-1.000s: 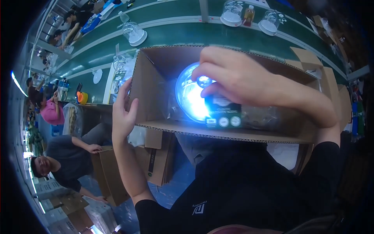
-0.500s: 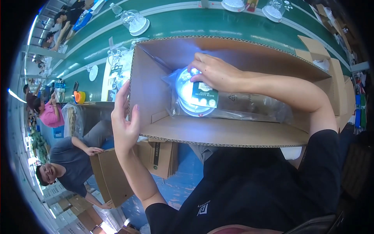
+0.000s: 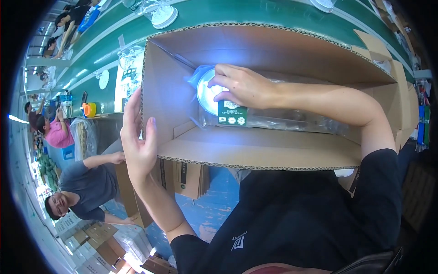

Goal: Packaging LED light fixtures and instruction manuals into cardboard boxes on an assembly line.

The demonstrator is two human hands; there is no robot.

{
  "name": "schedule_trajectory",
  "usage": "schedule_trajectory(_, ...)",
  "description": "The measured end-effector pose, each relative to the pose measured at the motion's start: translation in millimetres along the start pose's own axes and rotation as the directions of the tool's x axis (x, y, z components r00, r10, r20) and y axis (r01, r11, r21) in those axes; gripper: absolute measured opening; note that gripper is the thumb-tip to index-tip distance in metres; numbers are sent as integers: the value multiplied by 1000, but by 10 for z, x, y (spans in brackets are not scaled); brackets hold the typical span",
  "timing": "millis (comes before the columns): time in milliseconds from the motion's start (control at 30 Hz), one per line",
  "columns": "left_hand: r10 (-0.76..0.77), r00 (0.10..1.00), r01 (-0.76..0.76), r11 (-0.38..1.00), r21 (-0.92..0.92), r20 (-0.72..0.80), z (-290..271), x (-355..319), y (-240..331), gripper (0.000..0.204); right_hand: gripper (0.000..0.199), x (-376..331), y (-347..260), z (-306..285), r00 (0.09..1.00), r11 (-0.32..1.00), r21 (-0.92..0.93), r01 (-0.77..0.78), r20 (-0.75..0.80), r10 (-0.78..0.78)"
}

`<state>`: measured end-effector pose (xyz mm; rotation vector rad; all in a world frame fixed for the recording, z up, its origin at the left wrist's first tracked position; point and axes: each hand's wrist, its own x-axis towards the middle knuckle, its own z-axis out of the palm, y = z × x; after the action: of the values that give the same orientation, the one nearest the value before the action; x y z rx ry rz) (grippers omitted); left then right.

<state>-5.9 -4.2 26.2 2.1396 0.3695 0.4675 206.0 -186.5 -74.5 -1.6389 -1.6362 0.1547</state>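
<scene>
Inside box: the bagged glass dome [image 3: 228,102] lay deeper than 0.5 s earlier.
Right hand [image 3: 242,86]: fingers curled, gripped dome.
Left hand [image 3: 139,137]: flat, open, braced the cardboard box [image 3: 273,150] wall.

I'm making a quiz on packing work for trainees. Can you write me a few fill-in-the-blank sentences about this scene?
1. The right hand presses a bagged round item deep inside the open ____ box.
2. The left hand steadies the box's ____ wall from outside.
3. The label on the bagged item is ____ in colour.

Missing words: cardboard; left; green
</scene>
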Motion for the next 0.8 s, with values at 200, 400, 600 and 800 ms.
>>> schedule_trajectory(200,-8,1000,8,1000,24,1,1,11,2,62,34,54,7,29,999,997,58,-41,-5,41)
schedule_trajectory(400,-22,1000,22,1000,8,1,-3,32,18,62,34,3,-48,26,999,997,68,-31,22,29)
schedule_trajectory(600,-29,1000,29,999,30,-5,-9,-24,11,61,37,-202,-44,-13,993,992,88,-91,78,84)
schedule_trajectory(800,-17,1000,17,1000,22,5,17,47,61,60,39,-174,99,54,985,986,53,-158,78,154)
